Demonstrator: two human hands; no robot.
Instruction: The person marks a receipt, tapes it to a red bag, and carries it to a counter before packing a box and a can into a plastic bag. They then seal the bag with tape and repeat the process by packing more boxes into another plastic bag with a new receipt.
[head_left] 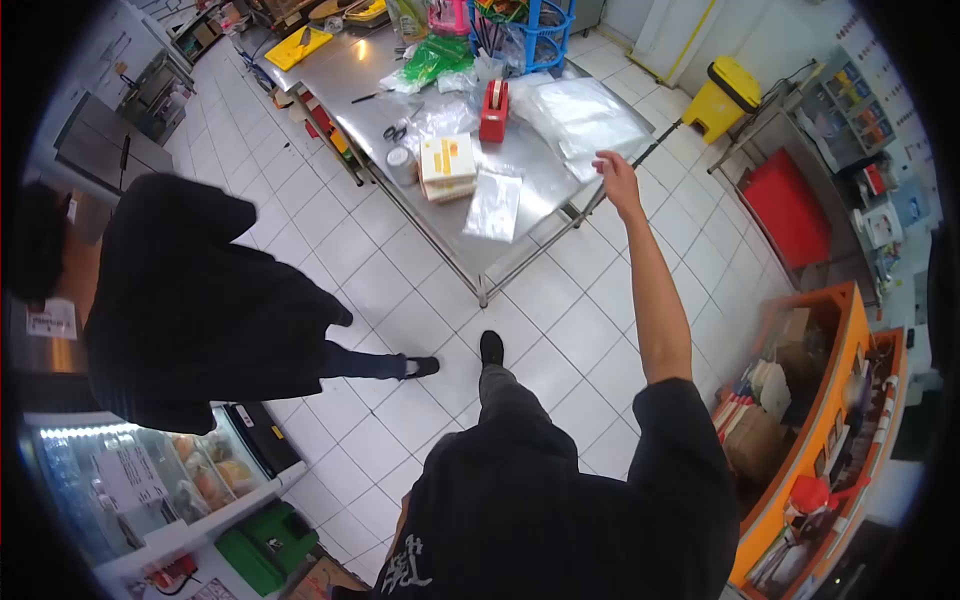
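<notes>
My right hand (617, 182) reaches forward at the right edge of the steel table (395, 190), its fingers loosely bent and apart, with nothing seen in them. Beside the fingertips lies a pile of clear plastic bags (600, 118). Farther left on the table are a red tape dispenser (494, 112), a stack of white and yellow boxes (447, 165), a small round container (401, 165) and dark-handled scissors (395, 132). A flat clear packet (493, 207) lies by the near corner. My left hand is out of view.
A person in black (220, 300) stands close on my left, beside a lit display fridge (150, 490). An orange shelf unit (840, 400) holds boxes on my right. A yellow bin (722, 98) stands beyond the table. White tiles (345, 260) cover the floor.
</notes>
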